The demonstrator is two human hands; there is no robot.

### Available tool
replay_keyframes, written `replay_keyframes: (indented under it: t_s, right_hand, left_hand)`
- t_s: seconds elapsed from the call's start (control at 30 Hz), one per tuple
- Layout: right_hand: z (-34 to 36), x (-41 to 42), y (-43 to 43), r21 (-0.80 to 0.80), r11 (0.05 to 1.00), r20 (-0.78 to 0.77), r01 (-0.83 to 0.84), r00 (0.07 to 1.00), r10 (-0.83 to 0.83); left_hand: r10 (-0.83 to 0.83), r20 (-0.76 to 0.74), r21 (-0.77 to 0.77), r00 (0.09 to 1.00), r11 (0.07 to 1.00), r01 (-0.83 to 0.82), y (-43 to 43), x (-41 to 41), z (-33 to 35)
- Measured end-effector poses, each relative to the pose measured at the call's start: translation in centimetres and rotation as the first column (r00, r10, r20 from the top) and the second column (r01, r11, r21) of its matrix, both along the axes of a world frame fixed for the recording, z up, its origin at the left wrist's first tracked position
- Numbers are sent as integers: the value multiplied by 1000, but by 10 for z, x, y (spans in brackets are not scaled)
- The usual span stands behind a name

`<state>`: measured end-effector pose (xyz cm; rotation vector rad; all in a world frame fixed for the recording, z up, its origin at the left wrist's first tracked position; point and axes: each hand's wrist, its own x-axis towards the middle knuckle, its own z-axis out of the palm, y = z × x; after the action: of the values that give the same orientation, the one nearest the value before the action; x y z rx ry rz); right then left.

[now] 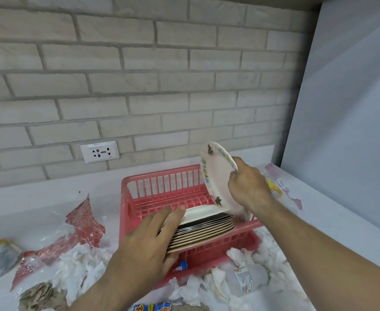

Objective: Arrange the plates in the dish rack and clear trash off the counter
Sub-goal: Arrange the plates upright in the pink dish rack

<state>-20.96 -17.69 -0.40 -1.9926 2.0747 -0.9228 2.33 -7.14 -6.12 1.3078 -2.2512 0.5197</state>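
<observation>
Crumpled tissues (83,263) are lying on the counter (38,198) at 6 o'clock of the red dish rack (162,187). Left hand (148,241) is resting on the plate stack (207,230) in the rack, fingers straight and together. At 1 o'clock, right hand (248,187) is holding a floral-rimmed plate (216,173) near upright, fingers curled round its rim.

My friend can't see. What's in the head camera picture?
A person's right hand holds a flowered plate tilted over a pink dish rack, while the left hand rests on a stack of plates inside it. Crumpled tissues and wrappers litter the white counter around the rack.
</observation>
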Motion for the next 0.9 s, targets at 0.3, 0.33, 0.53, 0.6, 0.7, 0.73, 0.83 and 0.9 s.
replay_keyframes:
  t_s: [0.3,0.33,0.53,0.6,0.7,0.73,0.83,0.9]
  right_hand:
    - [0,-24,-11,153,984,117,88,987,-107]
    - [0,-25,-10,177,981,133,85,985,-109]
    - [19,-24,9,-16,999,-28,42,999,-43]
    - [29,-15,23,-223,960,-82,-169,985,154]
    - [41,11,47,-9,830,-69,-558,828,556]
    - [40,19,53,112,774,-20,-624,777,629]
    - [26,31,50,201,702,-10,-683,716,698]
    - [18,32,42,188,702,-50,-686,708,705]
  left_hand:
    - [-29,-184,-281,983,959,-24,7,14,-27]
    - [-34,-177,-285,984,958,-18,8,12,-28]
    - [26,-164,-184,986,981,-56,4,7,-32]
    - [24,-178,-139,984,989,-49,3,5,-30]
    - [22,-175,-57,984,998,-32,0,0,-24]
    - [21,-167,-29,986,999,-26,-1,-2,-21]
    - [2,-160,20,987,1000,2,-2,-7,-12]
    - [-16,-166,42,986,999,23,-3,-11,-9]
